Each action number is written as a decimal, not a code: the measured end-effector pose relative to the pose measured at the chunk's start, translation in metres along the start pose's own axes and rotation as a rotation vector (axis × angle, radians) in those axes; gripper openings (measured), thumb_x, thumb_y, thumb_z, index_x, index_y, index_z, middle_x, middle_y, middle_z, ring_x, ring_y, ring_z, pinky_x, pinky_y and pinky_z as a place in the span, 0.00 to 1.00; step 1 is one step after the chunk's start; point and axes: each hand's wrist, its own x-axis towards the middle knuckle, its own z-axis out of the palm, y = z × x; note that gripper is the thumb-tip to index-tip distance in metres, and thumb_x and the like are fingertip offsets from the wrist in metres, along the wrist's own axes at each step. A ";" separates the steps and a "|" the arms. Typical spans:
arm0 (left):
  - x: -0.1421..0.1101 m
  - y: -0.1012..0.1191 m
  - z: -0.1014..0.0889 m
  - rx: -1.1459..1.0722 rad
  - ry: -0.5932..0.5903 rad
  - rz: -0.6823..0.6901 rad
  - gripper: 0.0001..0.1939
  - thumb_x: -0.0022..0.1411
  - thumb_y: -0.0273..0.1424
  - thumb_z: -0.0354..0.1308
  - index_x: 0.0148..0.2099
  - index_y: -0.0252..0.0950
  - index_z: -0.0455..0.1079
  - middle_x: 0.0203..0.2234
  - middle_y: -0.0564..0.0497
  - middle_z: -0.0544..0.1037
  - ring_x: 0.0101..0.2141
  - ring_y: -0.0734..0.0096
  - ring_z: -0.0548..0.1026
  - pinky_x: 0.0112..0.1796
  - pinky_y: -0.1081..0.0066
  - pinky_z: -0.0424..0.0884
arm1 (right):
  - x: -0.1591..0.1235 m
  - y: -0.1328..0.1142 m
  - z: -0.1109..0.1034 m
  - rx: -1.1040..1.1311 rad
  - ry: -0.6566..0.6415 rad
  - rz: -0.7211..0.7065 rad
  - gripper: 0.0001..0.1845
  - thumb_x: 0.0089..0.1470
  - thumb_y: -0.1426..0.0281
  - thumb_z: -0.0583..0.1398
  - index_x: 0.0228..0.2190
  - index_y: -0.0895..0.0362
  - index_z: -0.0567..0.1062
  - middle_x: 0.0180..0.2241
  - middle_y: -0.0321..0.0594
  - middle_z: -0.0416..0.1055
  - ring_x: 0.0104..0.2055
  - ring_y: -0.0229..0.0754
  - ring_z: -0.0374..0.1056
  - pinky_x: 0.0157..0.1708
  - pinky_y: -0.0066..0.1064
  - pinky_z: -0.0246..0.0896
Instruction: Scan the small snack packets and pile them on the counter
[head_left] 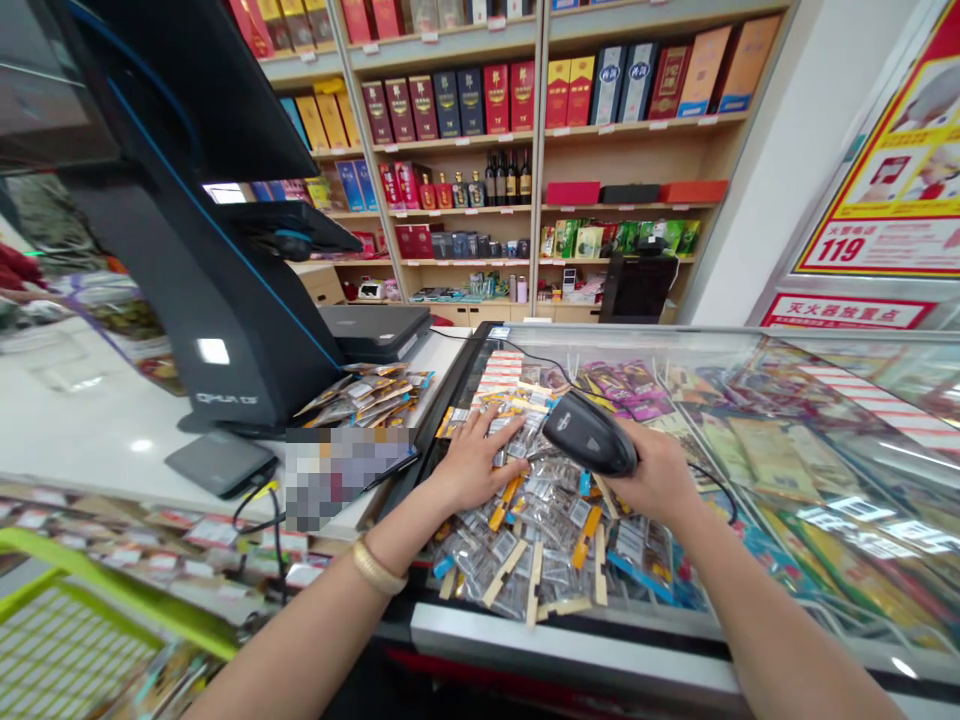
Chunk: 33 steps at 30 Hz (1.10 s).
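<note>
Two bare forearms stretch over one glass-topped case, with one white counter to its left bearing one black till. Spread on the glass is one big pile of packets, overlapping too closely to count. Above its right part is one black scanner, just right of the left hand; its long axis slants from the right hand leftward and away, head over the packets. Of the two hands, the right is nearer: its fingers are wrapped round the scanner's handle. The left hand's fingers are spread flat on the packets, gripping nothing. Smaller still, the counter holds one heap of packets and one grey box; one bracelet circles the left wrist.
</note>
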 end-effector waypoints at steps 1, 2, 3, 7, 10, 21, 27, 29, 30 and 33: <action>0.001 0.000 0.000 -0.002 -0.010 -0.001 0.34 0.63 0.50 0.50 0.68 0.51 0.51 0.68 0.45 0.48 0.66 0.41 0.44 0.60 0.41 0.47 | 0.000 0.001 0.000 -0.004 -0.004 0.001 0.12 0.46 0.66 0.58 0.35 0.55 0.75 0.28 0.42 0.77 0.29 0.46 0.73 0.29 0.31 0.64; 0.002 -0.001 0.000 -0.007 -0.015 0.001 0.34 0.63 0.51 0.49 0.69 0.50 0.51 0.69 0.44 0.48 0.67 0.41 0.44 0.60 0.41 0.47 | -0.001 0.003 0.001 -0.008 -0.009 0.000 0.12 0.46 0.66 0.57 0.34 0.55 0.74 0.28 0.42 0.76 0.29 0.46 0.73 0.29 0.31 0.64; 0.001 -0.001 0.000 -0.017 -0.014 0.005 0.34 0.63 0.51 0.49 0.69 0.50 0.50 0.69 0.43 0.47 0.67 0.41 0.44 0.60 0.41 0.47 | -0.001 0.004 0.001 -0.014 -0.013 -0.001 0.11 0.46 0.66 0.57 0.33 0.55 0.74 0.28 0.42 0.76 0.29 0.46 0.73 0.29 0.31 0.64; -0.002 -0.005 0.001 -0.105 0.076 0.019 0.34 0.64 0.50 0.49 0.69 0.48 0.51 0.68 0.43 0.48 0.66 0.47 0.48 0.61 0.43 0.47 | -0.004 0.009 0.005 -0.033 -0.007 -0.009 0.13 0.45 0.66 0.57 0.34 0.56 0.75 0.30 0.43 0.77 0.30 0.47 0.74 0.29 0.32 0.65; 0.002 -0.012 -0.002 -0.280 0.345 -0.029 0.28 0.63 0.45 0.52 0.63 0.42 0.62 0.64 0.42 0.59 0.64 0.52 0.55 0.61 0.49 0.50 | -0.004 0.010 0.006 -0.049 0.011 -0.010 0.14 0.45 0.65 0.57 0.36 0.55 0.75 0.30 0.43 0.78 0.31 0.47 0.74 0.29 0.32 0.65; 0.056 -0.057 -0.062 -1.624 0.879 -0.574 0.22 0.62 0.33 0.51 0.59 0.46 0.59 0.59 0.49 0.65 0.56 0.73 0.67 0.52 0.70 0.65 | -0.003 0.006 0.006 0.006 0.006 -0.078 0.14 0.46 0.69 0.57 0.37 0.56 0.74 0.31 0.44 0.78 0.31 0.47 0.75 0.30 0.33 0.68; 0.067 -0.072 -0.059 -1.708 0.940 -0.583 0.12 0.60 0.29 0.51 0.47 0.43 0.65 0.47 0.51 0.73 0.53 0.73 0.69 0.52 0.68 0.64 | -0.003 0.004 0.005 0.041 -0.023 -0.063 0.09 0.46 0.69 0.57 0.32 0.55 0.73 0.26 0.41 0.75 0.27 0.45 0.73 0.27 0.32 0.66; 0.067 -0.076 -0.057 -1.671 0.969 -0.595 0.07 0.59 0.27 0.52 0.41 0.41 0.65 0.42 0.52 0.74 0.51 0.74 0.70 0.53 0.67 0.64 | -0.003 0.003 0.004 0.051 -0.036 -0.062 0.10 0.46 0.69 0.57 0.33 0.55 0.73 0.26 0.41 0.76 0.27 0.45 0.73 0.27 0.32 0.66; 0.066 -0.077 -0.055 -1.653 0.979 -0.598 0.06 0.58 0.26 0.52 0.38 0.40 0.64 0.41 0.52 0.74 0.51 0.75 0.70 0.53 0.68 0.63 | -0.002 0.003 0.004 0.055 -0.035 -0.066 0.10 0.47 0.68 0.57 0.33 0.55 0.73 0.27 0.41 0.76 0.28 0.45 0.73 0.28 0.32 0.66; 0.062 -0.070 -0.047 -1.623 0.966 -0.557 0.08 0.56 0.22 0.52 0.38 0.40 0.64 0.43 0.53 0.73 0.52 0.78 0.69 0.55 0.71 0.61 | -0.002 0.001 0.003 0.073 -0.036 -0.071 0.10 0.48 0.67 0.57 0.34 0.55 0.74 0.28 0.42 0.77 0.28 0.45 0.73 0.28 0.32 0.67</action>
